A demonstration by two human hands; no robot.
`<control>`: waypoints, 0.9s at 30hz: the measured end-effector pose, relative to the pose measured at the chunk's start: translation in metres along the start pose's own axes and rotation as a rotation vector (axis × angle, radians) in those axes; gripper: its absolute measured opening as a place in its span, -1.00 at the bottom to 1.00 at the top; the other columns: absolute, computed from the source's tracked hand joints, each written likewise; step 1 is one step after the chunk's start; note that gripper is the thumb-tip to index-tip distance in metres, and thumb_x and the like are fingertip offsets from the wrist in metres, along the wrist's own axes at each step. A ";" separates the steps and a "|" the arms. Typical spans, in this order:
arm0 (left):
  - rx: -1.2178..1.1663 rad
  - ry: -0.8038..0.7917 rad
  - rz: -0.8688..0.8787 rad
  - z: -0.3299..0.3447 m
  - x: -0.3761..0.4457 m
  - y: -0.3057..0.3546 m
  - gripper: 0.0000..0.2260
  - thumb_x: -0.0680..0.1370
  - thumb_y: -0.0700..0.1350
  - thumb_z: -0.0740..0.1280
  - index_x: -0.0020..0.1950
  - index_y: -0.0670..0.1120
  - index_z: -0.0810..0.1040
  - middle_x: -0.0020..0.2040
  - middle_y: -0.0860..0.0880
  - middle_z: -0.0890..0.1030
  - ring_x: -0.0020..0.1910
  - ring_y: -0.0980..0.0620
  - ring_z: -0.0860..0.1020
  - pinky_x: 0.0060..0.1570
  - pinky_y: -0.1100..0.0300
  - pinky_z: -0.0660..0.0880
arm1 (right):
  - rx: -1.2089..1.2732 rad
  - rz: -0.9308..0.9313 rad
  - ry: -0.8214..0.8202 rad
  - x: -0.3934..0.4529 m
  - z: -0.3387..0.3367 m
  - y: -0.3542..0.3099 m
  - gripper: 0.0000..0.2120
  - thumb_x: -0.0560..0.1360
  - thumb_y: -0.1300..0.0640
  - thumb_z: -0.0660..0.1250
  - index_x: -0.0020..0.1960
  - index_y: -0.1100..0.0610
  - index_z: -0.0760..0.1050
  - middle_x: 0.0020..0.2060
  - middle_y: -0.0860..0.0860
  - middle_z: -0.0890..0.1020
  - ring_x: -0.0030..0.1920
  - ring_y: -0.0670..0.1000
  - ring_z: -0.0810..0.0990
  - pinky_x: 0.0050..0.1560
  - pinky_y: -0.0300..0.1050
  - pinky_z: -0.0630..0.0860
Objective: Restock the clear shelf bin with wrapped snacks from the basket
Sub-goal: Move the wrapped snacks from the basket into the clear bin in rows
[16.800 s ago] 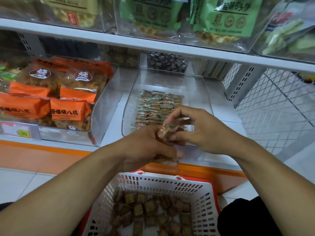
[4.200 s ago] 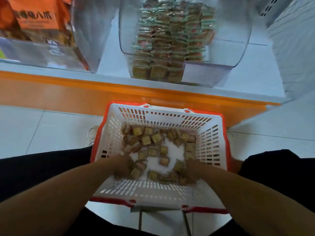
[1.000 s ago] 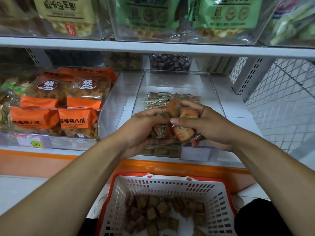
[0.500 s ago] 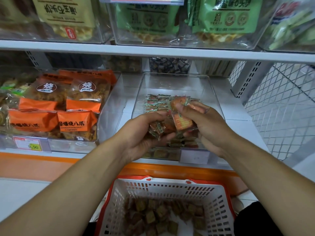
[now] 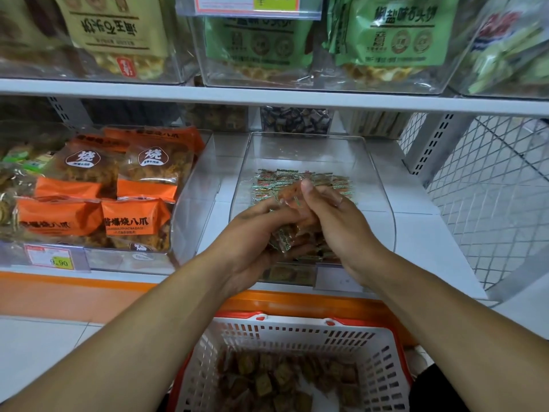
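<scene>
Both hands meet over the front of the clear shelf bin (image 5: pixel 383 185), curled round one shared bunch of wrapped snacks (image 5: pixel 286 236). The left hand (image 5: pixel 252 233) cups the bunch from below and the side, its grip closed on the crinkly film packets; the right hand (image 5: pixel 335 221) closes on them from above, thumb raised against a reddish packet at the top. The wrappers are small, glossy and roughly square, with green-and-white patterned edges and brown or orange-red middles; their print is too small to read.

Behind the hands, more of the same snacks lie in neat overlapping rows (image 5: pixel 323 181) on the bin's floor. The bin is smooth transparent plastic with rounded front corners, standing on the white shelf (image 5: pixel 421 242).

Below, a white plastic basket (image 5: pixel 297 334) with slotted walls and a red rim holds a loose heap of brownish square packets (image 5: pixel 279 379).

To the left, another clear bin holds orange-and-clear bags (image 5: pixel 133 221) printed "烧八爪", with a round "烧" badge on those behind, and a price tag (image 5: pixel 56 258) reading "9.90". On the shelf above, green pouches (image 5: pixel 398 34) and a beige pouch (image 5: pixel 118 31) carry Chinese writing.
</scene>
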State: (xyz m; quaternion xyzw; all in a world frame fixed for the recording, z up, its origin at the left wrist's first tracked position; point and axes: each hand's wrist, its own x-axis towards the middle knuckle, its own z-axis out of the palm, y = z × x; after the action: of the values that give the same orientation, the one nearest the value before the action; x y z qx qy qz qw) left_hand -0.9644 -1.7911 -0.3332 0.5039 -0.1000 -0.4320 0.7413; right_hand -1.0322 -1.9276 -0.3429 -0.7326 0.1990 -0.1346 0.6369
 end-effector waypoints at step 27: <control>0.268 -0.060 -0.158 -0.013 -0.008 0.017 -0.30 0.23 0.04 0.59 0.25 -0.31 0.54 0.12 -0.30 0.69 0.07 -0.18 0.71 -0.28 0.10 0.69 | 0.113 0.096 -0.649 -0.008 -0.074 -0.034 -0.48 0.46 0.38 0.34 0.41 0.17 0.45 0.29 0.07 0.62 0.27 0.00 0.58 0.25 -0.23 0.51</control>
State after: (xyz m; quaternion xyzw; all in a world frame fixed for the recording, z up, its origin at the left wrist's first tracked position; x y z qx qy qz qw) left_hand -0.9528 -1.7749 -0.3228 0.5915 -0.1386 -0.4866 0.6278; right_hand -1.0685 -1.9859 -0.2979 -0.6904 0.0123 0.1252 0.7124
